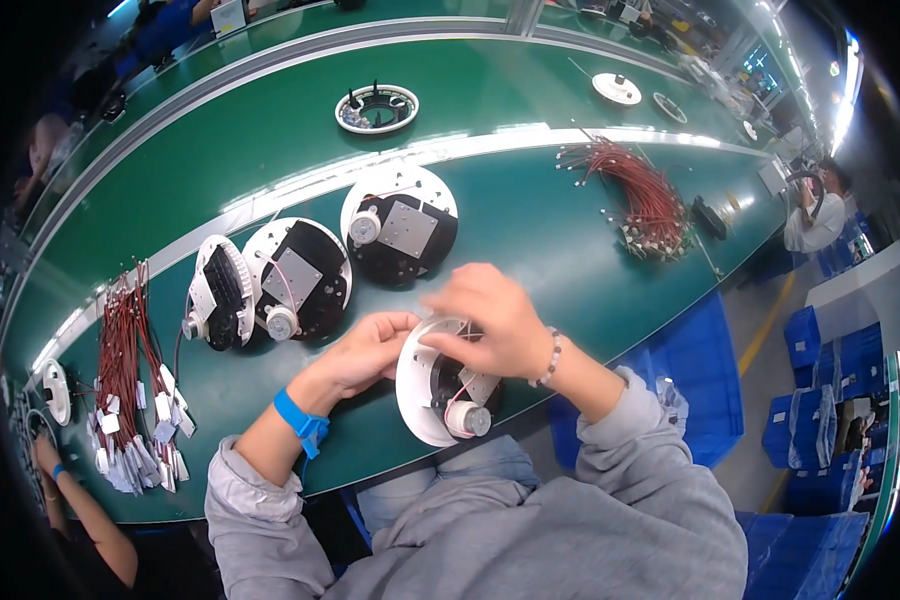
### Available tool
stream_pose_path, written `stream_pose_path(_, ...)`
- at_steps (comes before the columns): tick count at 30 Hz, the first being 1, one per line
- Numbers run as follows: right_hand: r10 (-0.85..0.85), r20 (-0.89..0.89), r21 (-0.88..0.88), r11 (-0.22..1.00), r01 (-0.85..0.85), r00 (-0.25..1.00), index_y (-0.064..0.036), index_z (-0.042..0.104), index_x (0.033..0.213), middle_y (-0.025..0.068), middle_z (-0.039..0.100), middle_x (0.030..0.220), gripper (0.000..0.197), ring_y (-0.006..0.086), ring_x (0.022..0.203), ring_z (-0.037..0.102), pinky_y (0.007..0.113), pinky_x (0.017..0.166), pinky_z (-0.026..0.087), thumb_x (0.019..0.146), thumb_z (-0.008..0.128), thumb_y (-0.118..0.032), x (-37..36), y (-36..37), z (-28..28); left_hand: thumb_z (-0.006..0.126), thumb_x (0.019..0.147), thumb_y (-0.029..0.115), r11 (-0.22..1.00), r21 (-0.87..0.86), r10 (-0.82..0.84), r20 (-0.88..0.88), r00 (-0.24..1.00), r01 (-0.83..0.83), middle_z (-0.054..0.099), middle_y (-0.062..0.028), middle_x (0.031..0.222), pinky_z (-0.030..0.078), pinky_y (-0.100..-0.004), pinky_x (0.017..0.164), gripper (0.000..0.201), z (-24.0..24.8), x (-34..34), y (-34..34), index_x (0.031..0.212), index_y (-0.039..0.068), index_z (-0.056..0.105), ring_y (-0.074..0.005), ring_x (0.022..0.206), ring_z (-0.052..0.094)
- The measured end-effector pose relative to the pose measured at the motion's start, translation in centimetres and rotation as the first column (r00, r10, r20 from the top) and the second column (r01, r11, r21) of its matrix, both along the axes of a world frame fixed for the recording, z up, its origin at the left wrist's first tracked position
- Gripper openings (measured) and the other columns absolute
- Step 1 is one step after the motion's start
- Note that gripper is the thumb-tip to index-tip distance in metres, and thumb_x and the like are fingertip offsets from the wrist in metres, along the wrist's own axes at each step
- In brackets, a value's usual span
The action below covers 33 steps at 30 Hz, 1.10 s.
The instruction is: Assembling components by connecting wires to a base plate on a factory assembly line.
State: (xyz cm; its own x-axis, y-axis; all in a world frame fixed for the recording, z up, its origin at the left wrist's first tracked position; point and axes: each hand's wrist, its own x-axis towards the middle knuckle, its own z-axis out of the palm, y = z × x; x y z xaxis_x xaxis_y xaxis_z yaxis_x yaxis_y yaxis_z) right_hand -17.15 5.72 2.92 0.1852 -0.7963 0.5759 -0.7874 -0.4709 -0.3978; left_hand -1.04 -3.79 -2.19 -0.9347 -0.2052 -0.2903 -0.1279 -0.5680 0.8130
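In front of me a round white-and-black housing [417, 398] stands tilted near the table's front edge, a small round white motor [468, 419] at its lower side. My left hand [366, 352], with a blue strap on the wrist, grips its left rim with closed fingers. Over its top reaches my right hand [495, 318], wearing a beaded bracelet; its fingers curl toward the thumb at the rim. What that hand pinches is hidden. Three similar housings rest to the left: one on edge [222, 292], one in the middle [298, 275] and one farther back [402, 228].
Bundles of red-brown wires with connectors lie at left [123, 350] and back right [642, 195]. A white ring-shaped part [377, 108] sits on the far green surface, beyond a metal rail. Blue bins [705, 375] stand beside the table. Another person's arm [95, 515] appears at lower left.
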Motion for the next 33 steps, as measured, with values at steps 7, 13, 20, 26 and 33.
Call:
stream_pose_path(7, -0.094, 0.761, 0.470, 0.762, -0.445, 0.642, -0.0022, 0.046, 0.111, 0.0061, 0.058, 0.088, 0.037, 0.0090, 0.082, 0.051, 0.024, 0.071, 0.042, 0.084, 0.049, -0.027, -1.0, 0.9, -4.4, 0.051, 0.084, 0.014, 0.981, -0.176, 0.109, 0.119, 0.987, -0.087, 0.054, 0.0003, 0.069, 0.027, -0.0146, 0.040, 0.012, 0.6, 3.1, -0.9, 0.085, 0.002, 0.052, -0.0013, 0.051, 0.041)
stream_pose_path(13, -0.129, 0.693, 0.535, 0.751, -0.386, 0.710, 0.0032, 0.056, 0.091, 0.0077, 0.058, 0.086, 0.034, 0.0119, 0.080, 0.053, 0.025, 0.074, 0.042, 0.085, 0.036, -0.023, -1.0, 1.0, -4.9, 0.053, 0.081, 0.011, 0.931, -0.298, 0.242, 0.081, 0.967, -0.208, 0.057, -0.0033, 0.073, 0.038, -0.0153, 0.046, 0.010, 0.0, 6.5, -1.2, 0.085, 0.002, 0.053, -0.0055, 0.057, 0.051)
stream_pose_path(20, -0.233, 0.764, 0.555, 0.713, -0.429, 0.602, 0.0056, 0.056, 0.088, 0.0083, 0.059, 0.082, 0.041, 0.0119, 0.074, 0.055, 0.023, 0.069, 0.044, 0.087, 0.038, -0.031, -1.9, 1.7, -4.2, 0.055, 0.079, 0.009, 0.879, -0.339, 0.391, 0.106, 0.914, -0.337, 0.056, -0.0030, 0.068, 0.038, -0.0150, 0.046, 0.007, 1.6, 7.9, -1.0, 0.082, 0.002, 0.054, -0.0054, 0.054, 0.051)
stream_pose_path(26, -0.038, 0.620, 0.569, 0.709, -0.416, 0.784, 0.0028, 0.058, 0.083, 0.0029, 0.056, 0.069, 0.027, 0.0077, 0.063, 0.048, 0.022, 0.057, 0.040, 0.086, 0.045, -0.021, -1.1, 1.1, -3.0, 0.056, 0.077, 0.010, 0.768, -0.470, 0.525, 0.075, 0.848, -0.434, 0.057, -0.0032, 0.063, 0.033, -0.0137, 0.040, 0.009, 2.8, 8.5, -1.5, 0.079, 0.001, 0.057, -0.0044, 0.049, 0.050)
stream_pose_path(33, 0.043, 0.592, 0.588, 0.660, -0.468, 0.805, 0.0035, 0.058, 0.085, 0.0045, 0.058, 0.073, 0.025, 0.0084, 0.067, 0.050, 0.021, 0.060, 0.041, 0.084, 0.046, -0.018, -0.9, 0.1, -3.0, 0.058, 0.073, 0.010, 0.572, -0.701, 0.612, 0.019, 0.791, -0.425, 0.061, -0.0058, 0.066, 0.036, -0.0162, 0.042, 0.015, 5.5, 6.4, -1.4, 0.080, -0.002, 0.061, -0.0079, 0.051, 0.054)
